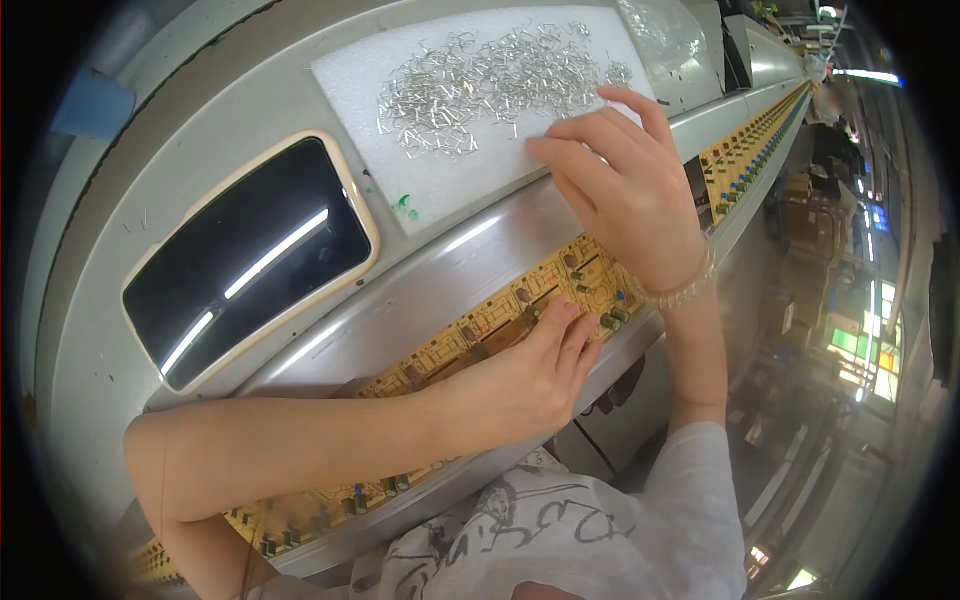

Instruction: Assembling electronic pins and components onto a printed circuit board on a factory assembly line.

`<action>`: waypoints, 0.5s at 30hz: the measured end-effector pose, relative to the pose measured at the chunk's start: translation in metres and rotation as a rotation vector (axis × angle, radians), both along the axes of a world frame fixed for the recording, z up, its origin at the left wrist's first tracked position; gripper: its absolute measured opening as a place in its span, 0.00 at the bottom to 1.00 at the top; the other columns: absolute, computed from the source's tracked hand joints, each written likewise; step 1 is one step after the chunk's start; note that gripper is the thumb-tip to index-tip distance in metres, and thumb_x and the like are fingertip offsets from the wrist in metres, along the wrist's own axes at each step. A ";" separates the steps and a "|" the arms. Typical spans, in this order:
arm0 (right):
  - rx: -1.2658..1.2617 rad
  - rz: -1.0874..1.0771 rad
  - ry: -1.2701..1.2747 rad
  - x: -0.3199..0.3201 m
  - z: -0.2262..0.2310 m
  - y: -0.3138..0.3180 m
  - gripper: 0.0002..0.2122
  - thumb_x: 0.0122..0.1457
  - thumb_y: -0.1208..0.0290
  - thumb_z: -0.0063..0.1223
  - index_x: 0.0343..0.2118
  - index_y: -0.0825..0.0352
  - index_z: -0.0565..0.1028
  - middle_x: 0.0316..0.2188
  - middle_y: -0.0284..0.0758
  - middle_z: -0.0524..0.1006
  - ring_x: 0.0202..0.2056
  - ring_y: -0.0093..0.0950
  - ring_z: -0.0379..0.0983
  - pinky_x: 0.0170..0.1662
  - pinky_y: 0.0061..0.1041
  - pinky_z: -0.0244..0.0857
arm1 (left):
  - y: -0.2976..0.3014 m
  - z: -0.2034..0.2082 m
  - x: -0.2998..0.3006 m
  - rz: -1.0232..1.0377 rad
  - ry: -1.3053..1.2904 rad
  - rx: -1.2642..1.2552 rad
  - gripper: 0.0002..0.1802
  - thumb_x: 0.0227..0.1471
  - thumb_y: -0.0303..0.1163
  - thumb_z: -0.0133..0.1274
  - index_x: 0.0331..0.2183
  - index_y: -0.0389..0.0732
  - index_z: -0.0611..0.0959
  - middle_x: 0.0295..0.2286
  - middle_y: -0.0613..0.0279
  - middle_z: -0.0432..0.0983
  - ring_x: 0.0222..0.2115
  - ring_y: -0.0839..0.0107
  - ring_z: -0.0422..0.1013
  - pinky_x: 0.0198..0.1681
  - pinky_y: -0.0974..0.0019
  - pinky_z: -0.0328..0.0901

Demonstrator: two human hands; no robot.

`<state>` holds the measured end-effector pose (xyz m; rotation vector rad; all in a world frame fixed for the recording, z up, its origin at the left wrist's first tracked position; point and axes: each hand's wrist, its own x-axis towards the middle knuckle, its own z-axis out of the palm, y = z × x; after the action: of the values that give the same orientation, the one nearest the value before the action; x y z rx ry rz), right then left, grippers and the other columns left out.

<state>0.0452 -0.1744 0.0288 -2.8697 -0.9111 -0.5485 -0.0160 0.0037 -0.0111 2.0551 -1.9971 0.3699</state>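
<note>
My left hand (pixel 535 375) reaches across from the left, fingertips drawn together at a yellow circuit board (pixel 465 345) in the metal rail. Whatever those fingertips hold, if anything, is hidden. Above the rail, my right hand (pixel 630 195) hangs by the near edge of a white foam sheet (pixel 450 185), its thumb and forefinger close together and another finger raised. Anything in that pinch is too small to make out. On the foam lies a pile of short bent wire pieces (pixel 490 85). Small green capacitors (pixel 612 320) stand on the board beside my left fingertips.
A dark glossy panel with a cream frame (pixel 250 262) lies left of the foam sheet. The metal rail (pixel 400 290) runs diagonally, with more populated boards (pixel 745 165) toward the far right. Clear plastic wrap (pixel 670 40) lies beyond the foam; stacked cartons (pixel 805 225) stand farther right.
</note>
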 end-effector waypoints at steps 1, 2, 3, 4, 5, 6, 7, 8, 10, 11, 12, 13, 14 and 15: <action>-0.006 0.031 0.007 0.004 0.002 -0.001 0.09 0.41 0.79 0.57 0.29 0.64 0.77 0.25 0.29 0.74 0.31 0.28 0.72 0.50 0.33 0.62 | 0.000 0.000 0.000 -0.006 0.004 -0.002 0.26 0.56 0.42 0.43 0.47 0.30 0.76 0.45 0.45 0.74 0.46 0.54 0.71 0.57 0.49 0.58; -0.012 0.061 0.015 0.005 0.005 -0.002 0.09 0.41 0.79 0.58 0.29 0.64 0.77 0.25 0.29 0.74 0.31 0.28 0.72 0.49 0.32 0.63 | 0.001 0.001 0.000 -0.012 0.007 -0.005 0.26 0.56 0.42 0.43 0.48 0.30 0.76 0.44 0.45 0.74 0.46 0.53 0.71 0.57 0.48 0.57; -0.011 0.067 0.014 0.005 0.007 0.001 0.09 0.41 0.79 0.58 0.29 0.64 0.77 0.25 0.29 0.74 0.31 0.28 0.72 0.49 0.32 0.63 | 0.003 0.001 0.000 -0.006 0.006 -0.003 0.26 0.56 0.42 0.43 0.48 0.30 0.76 0.44 0.45 0.74 0.46 0.53 0.71 0.57 0.48 0.57; 0.109 0.018 0.031 0.000 0.010 0.004 0.08 0.42 0.80 0.59 0.28 0.64 0.77 0.25 0.29 0.75 0.31 0.28 0.72 0.47 0.30 0.64 | 0.005 0.000 -0.001 0.006 0.020 0.020 0.27 0.56 0.42 0.43 0.48 0.30 0.76 0.43 0.44 0.75 0.46 0.53 0.71 0.57 0.48 0.57; 0.227 -0.032 0.050 -0.006 0.013 0.008 0.08 0.42 0.80 0.60 0.28 0.64 0.77 0.25 0.30 0.76 0.30 0.28 0.73 0.45 0.28 0.65 | 0.007 0.000 -0.001 0.017 0.034 0.042 0.27 0.57 0.43 0.43 0.48 0.30 0.76 0.43 0.44 0.75 0.46 0.52 0.71 0.57 0.47 0.57; 0.197 -0.072 0.063 -0.022 0.012 -0.006 0.08 0.42 0.80 0.60 0.28 0.64 0.77 0.25 0.30 0.76 0.30 0.28 0.73 0.45 0.28 0.65 | -0.008 -0.007 0.002 -0.022 0.052 0.011 0.27 0.57 0.43 0.43 0.48 0.30 0.76 0.43 0.44 0.75 0.46 0.52 0.71 0.57 0.47 0.57; 0.378 -0.228 0.218 -0.037 0.014 -0.003 0.08 0.42 0.81 0.60 0.28 0.65 0.78 0.25 0.31 0.76 0.30 0.28 0.73 0.42 0.27 0.65 | -0.007 -0.006 0.002 -0.025 0.060 0.017 0.27 0.57 0.43 0.43 0.48 0.29 0.76 0.42 0.43 0.75 0.46 0.52 0.71 0.57 0.47 0.57; 0.556 -0.387 0.377 -0.050 0.013 -0.001 0.07 0.43 0.81 0.61 0.27 0.65 0.78 0.25 0.31 0.77 0.29 0.28 0.73 0.39 0.25 0.65 | -0.006 -0.005 0.002 -0.031 0.069 0.022 0.28 0.57 0.43 0.43 0.48 0.29 0.76 0.41 0.42 0.75 0.46 0.52 0.71 0.57 0.47 0.57; 0.622 -0.408 0.397 -0.072 0.001 0.005 0.07 0.43 0.82 0.61 0.27 0.66 0.78 0.25 0.32 0.77 0.29 0.29 0.74 0.36 0.24 0.65 | 0.002 0.000 0.001 -0.009 0.035 0.014 0.28 0.57 0.43 0.43 0.47 0.28 0.76 0.40 0.41 0.76 0.45 0.52 0.72 0.57 0.46 0.58; 0.690 -0.432 0.418 -0.079 -0.004 0.010 0.07 0.43 0.83 0.60 0.27 0.66 0.78 0.24 0.33 0.77 0.28 0.29 0.74 0.33 0.24 0.64 | 0.008 0.002 0.000 0.009 0.000 0.008 0.27 0.57 0.43 0.43 0.46 0.28 0.77 0.39 0.40 0.76 0.45 0.52 0.73 0.57 0.46 0.58; 0.685 -0.447 0.422 -0.086 -0.007 0.009 0.07 0.43 0.83 0.60 0.27 0.66 0.78 0.24 0.33 0.77 0.28 0.29 0.74 0.33 0.24 0.64 | 0.006 0.002 0.001 -0.003 0.010 0.003 0.27 0.57 0.43 0.43 0.46 0.28 0.77 0.39 0.40 0.76 0.45 0.52 0.73 0.57 0.46 0.58; 0.631 -0.485 0.388 -0.092 -0.008 0.008 0.07 0.42 0.82 0.61 0.27 0.66 0.79 0.24 0.32 0.77 0.28 0.29 0.74 0.33 0.23 0.63 | 0.004 0.001 0.002 -0.009 -0.010 -0.021 0.28 0.57 0.44 0.43 0.45 0.27 0.78 0.38 0.40 0.77 0.44 0.52 0.73 0.57 0.46 0.59; 0.576 -0.519 0.355 -0.096 -0.010 0.007 0.08 0.42 0.82 0.61 0.27 0.65 0.79 0.24 0.32 0.77 0.29 0.28 0.73 0.33 0.23 0.62 | 0.002 0.000 0.003 -0.014 -0.031 -0.044 0.28 0.57 0.44 0.43 0.43 0.27 0.79 0.36 0.40 0.77 0.43 0.52 0.74 0.56 0.46 0.59; 0.572 -0.529 0.360 -0.097 -0.010 0.007 0.08 0.42 0.82 0.61 0.27 0.65 0.79 0.24 0.32 0.77 0.29 0.28 0.73 0.33 0.23 0.62 | 0.001 0.000 0.004 -0.021 -0.022 -0.047 0.28 0.57 0.44 0.43 0.43 0.27 0.79 0.36 0.40 0.77 0.43 0.52 0.74 0.56 0.46 0.59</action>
<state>-0.0518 -0.1672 0.0185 -2.5135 0.0704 -0.2445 -0.0121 0.0046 -0.0114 2.0085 -2.0018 0.4334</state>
